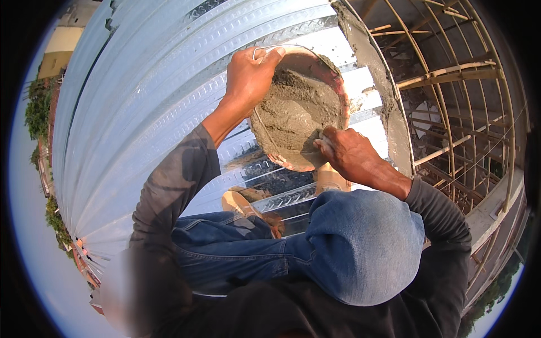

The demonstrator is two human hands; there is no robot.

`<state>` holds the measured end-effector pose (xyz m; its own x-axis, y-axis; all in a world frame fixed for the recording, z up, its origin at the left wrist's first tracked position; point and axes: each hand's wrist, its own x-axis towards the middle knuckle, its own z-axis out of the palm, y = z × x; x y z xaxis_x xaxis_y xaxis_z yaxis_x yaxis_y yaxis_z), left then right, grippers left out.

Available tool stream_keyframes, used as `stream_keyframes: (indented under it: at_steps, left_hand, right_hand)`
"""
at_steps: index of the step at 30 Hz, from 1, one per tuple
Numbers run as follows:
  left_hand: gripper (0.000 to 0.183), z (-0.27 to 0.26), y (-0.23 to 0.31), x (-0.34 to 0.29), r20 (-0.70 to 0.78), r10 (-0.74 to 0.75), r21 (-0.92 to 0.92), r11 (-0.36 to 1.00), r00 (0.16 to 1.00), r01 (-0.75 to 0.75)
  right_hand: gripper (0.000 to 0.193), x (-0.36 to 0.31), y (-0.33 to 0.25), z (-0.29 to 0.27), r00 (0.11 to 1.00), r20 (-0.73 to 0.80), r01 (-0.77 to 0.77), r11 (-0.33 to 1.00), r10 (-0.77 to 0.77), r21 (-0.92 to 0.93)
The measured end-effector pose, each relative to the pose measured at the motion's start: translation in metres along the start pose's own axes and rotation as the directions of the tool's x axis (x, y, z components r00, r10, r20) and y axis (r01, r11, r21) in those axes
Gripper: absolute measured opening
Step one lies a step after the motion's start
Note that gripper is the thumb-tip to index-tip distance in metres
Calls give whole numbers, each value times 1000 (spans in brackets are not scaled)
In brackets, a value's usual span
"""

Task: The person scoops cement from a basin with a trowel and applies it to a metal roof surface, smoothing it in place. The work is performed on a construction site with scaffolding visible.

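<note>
A round bucket (341,93), its rim reddish and crusted, stands tilted on the metal sheets and holds wet grey mortar (296,104). My left hand (248,79) is closed on the bucket's far left rim, beside the thin wire handle (298,47). At the bucket's near right side, my right hand (358,155) has its fingers curled down at the mortar's edge. What those fingers hold, if anything, is hidden. My feet, in tan footwear (235,203), show just below the bucket.
Ribbed silvery metal sheets (152,96) spread to the left. Along their right edge runs a mortar-covered wall top (389,107). Beyond it, the drop is crossed by bamboo scaffolding (439,96). My bent knee (366,242) in blue jeans is close below my right hand.
</note>
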<state>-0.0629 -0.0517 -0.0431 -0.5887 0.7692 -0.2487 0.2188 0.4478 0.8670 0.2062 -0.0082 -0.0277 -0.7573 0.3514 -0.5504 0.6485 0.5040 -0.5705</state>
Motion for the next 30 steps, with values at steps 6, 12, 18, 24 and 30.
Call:
stream_keyframes:
  at_steps: [6,12,18,24,30]
  left_hand:
    - [46,2,1,0,-52,-19,-31,999,998,18]
    - [35,-10,2,4,27,-133,-124,983,991,135]
    - [36,-13,-4,10,47,-134,-160,977,990,140]
    - [42,-25,-10,15,78,-178,-151,971,981,188]
    - [44,-23,0,16,99,-174,-115,976,980,185]
  right_hand:
    - [39,-10,-7,-4,989,33,125,945,-142,301]
    - [43,-25,7,-25,994,39,80,945,-97,318]
    - [56,-42,28,-37,985,-126,161,900,-119,404]
    - [58,-76,47,-84,986,25,-160,884,166,439]
    - [53,-108,101,-88,895,-124,-286,766,428,576]
